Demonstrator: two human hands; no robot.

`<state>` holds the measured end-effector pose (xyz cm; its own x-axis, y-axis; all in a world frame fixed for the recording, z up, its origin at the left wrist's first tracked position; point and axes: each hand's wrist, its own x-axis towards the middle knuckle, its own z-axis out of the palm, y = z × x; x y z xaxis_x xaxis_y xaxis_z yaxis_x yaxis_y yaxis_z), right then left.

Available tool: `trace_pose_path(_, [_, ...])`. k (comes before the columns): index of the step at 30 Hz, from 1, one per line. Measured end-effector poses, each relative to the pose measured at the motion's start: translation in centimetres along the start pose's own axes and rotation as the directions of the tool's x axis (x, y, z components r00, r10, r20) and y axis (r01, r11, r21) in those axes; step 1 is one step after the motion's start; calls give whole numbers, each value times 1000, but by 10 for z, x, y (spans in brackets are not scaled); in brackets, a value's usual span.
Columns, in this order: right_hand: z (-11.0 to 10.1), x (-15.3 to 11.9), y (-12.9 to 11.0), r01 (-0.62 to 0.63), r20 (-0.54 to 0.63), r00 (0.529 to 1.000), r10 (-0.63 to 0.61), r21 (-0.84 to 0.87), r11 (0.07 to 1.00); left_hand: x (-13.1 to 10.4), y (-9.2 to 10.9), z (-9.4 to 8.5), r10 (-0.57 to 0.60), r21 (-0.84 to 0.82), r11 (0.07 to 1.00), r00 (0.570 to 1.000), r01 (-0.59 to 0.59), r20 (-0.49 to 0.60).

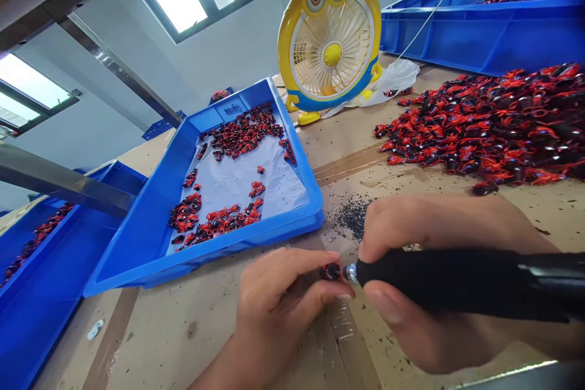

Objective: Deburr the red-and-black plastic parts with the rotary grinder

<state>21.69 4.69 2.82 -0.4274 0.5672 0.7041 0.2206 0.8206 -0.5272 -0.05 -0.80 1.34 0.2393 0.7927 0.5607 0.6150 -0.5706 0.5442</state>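
Observation:
My left hand [283, 292] pinches a small red-and-black part [331, 272] between thumb and fingers. My right hand [439, 317] is wrapped round a thick black handheld tool [448, 283] with a silver collar at its front end. That collar [351, 272] meets the right end of the small part, or comes very close to it. The tool's tip is hidden there, so I cannot tell its exact kind. Fine black shavings [354, 216] lie on the table just beyond the tool. To the right spreads a big pile of red-and-black parts [493, 128].
A blue tray [292, 134] lined with white sheeting holds clusters of similar parts. A yellow character fan [333, 55] stands behind it. More blue bins [479, 36] are at back right and far left. A metal frame bar [64, 180] crosses at left. Brown board [183, 329] covers the table.

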Motion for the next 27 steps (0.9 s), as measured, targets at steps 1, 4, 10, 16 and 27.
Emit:
trace_pose_path(1, [0, 1, 0, 0, 11, 1000, 0, 1, 1000, 0, 0, 0, -1, 3, 1000, 1000, 1, 5])
trace_pose_path(4, [-1, 1, 0, -17, 26, 1000, 17, 10, 1000, -2, 0, 0, -11, 19, 1000, 1000, 11, 17])
trace_pose_path(10, [2, -1, -2, -57, -21, 998, 58, 22, 998, -2, 1, 0, 2, 65, 998, 1000, -1, -4])
trace_pose_path(16, [2, 2, 1, -45, -17, 999, 47, 99, 994, -1, 2, 0, -33, 76, 997, 999, 34, -16])
trace_pose_path(27, [7, 0, -1, -101, -84, 991, 105, 57, 993, -2, 3, 0, -33, 92, 995, 999, 34, -9])
